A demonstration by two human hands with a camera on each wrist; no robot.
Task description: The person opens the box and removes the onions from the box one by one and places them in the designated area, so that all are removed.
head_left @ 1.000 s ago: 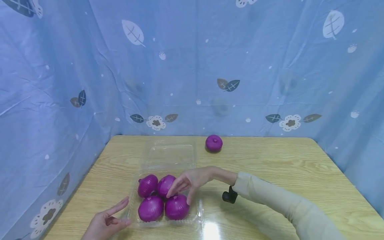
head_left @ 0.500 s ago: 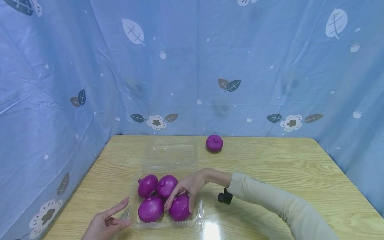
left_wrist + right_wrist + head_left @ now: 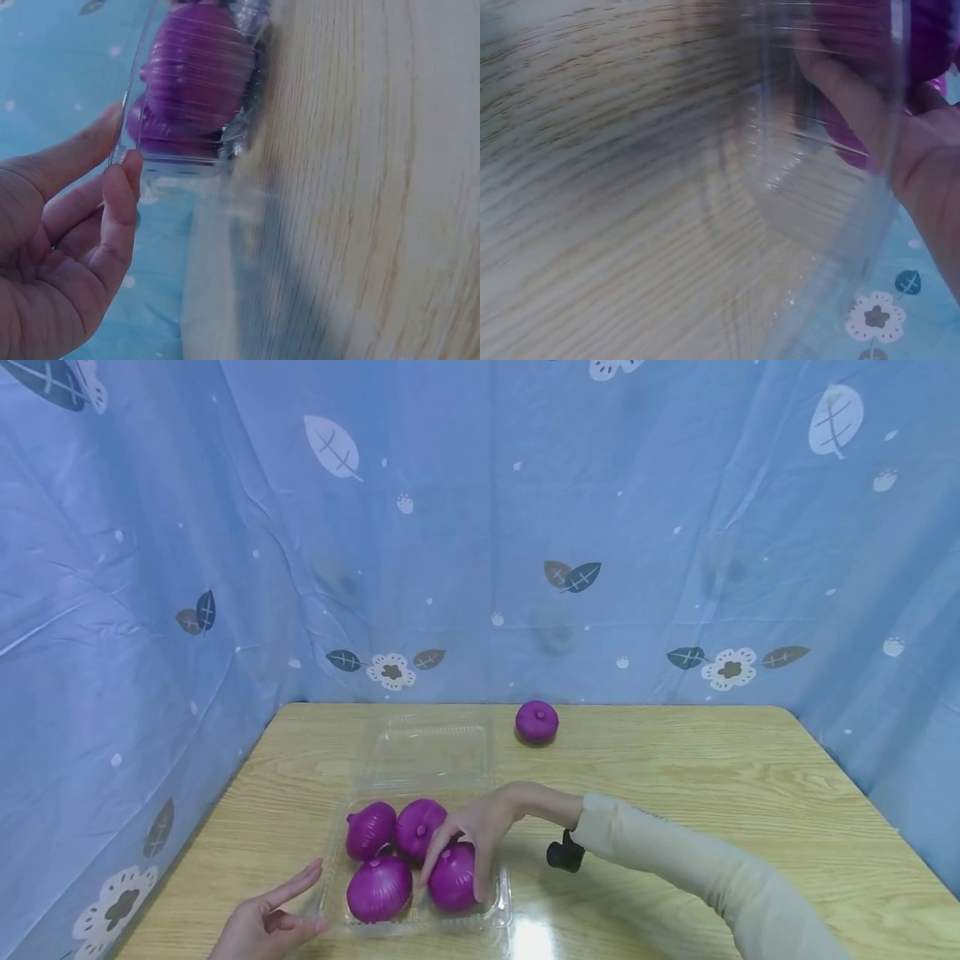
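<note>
Several purple onions sit in a clear plastic clamshell box. My right hand reaches down from above and grips the front right onion between fingers and thumb. In the right wrist view this hand is partly seen through the clear wall. My left hand is at the box's front left corner. Its fingertips touch the rim in the left wrist view, thumb and index finger apart. Beside the gripped onion lie the front left onion, the back left onion and the back right onion.
Another purple onion lies near the table's back edge, outside the box. The clear lid is folded back flat behind the box. A blue patterned curtain stands behind and beside the wooden table.
My right hand has lowered around the front right onion, which has shifted slightly to the right, away from the front left one. The left hand has stayed nearly still.
</note>
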